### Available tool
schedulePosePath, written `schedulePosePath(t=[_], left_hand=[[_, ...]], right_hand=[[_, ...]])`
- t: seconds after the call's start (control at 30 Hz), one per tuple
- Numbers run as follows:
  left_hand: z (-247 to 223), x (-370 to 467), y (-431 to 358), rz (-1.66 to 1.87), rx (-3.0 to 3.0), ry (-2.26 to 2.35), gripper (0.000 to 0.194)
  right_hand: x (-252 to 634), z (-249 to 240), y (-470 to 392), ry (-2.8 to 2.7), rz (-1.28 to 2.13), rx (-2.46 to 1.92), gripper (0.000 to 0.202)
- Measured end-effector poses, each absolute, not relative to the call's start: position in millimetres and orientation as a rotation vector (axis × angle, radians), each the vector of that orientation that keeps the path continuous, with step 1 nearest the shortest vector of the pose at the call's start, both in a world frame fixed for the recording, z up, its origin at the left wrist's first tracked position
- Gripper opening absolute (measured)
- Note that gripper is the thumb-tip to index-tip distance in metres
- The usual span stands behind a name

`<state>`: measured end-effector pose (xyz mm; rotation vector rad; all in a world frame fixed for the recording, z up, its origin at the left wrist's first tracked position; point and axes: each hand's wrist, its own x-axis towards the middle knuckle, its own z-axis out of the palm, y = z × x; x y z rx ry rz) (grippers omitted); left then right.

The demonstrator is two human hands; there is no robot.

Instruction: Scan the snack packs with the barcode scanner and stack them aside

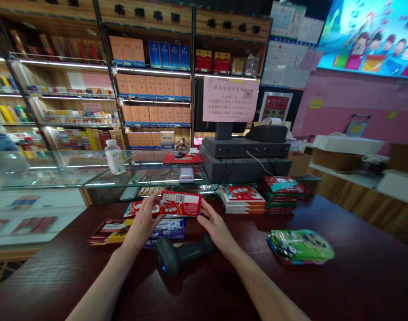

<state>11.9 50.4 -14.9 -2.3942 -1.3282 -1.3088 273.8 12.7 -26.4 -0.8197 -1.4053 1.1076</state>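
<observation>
Between my two hands is a flat red snack box, tilted so that its barcode side faces me. My left hand grips its left end, and my right hand has its fingers closed on the right end. A dark barcode scanner with a small blue light lies on the counter just below the box. Under and beside my left hand are purple packets and a pile of yellow and dark red packets. Another red box lies partly hidden behind my left hand.
White-and-red boxes and red and green packs are stacked farther right. Green packets lie on the dark wooden counter. Behind stand a cash register, a glass display counter and a plastic bottle.
</observation>
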Motion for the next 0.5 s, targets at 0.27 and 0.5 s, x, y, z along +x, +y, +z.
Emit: schedulePosePath(t=[0.27, 0.5], left_hand=[[-16, 16, 52, -1.340, -2.453, -1.359, 0.070], [-17, 20, 54, -1.392, -2.504, -1.423, 0.062]], right_hand=[[280, -27, 15, -1.341, 1.137, -0.799, 0.076], [285, -31, 19, -1.326, 1.046, -0.828, 0.086]])
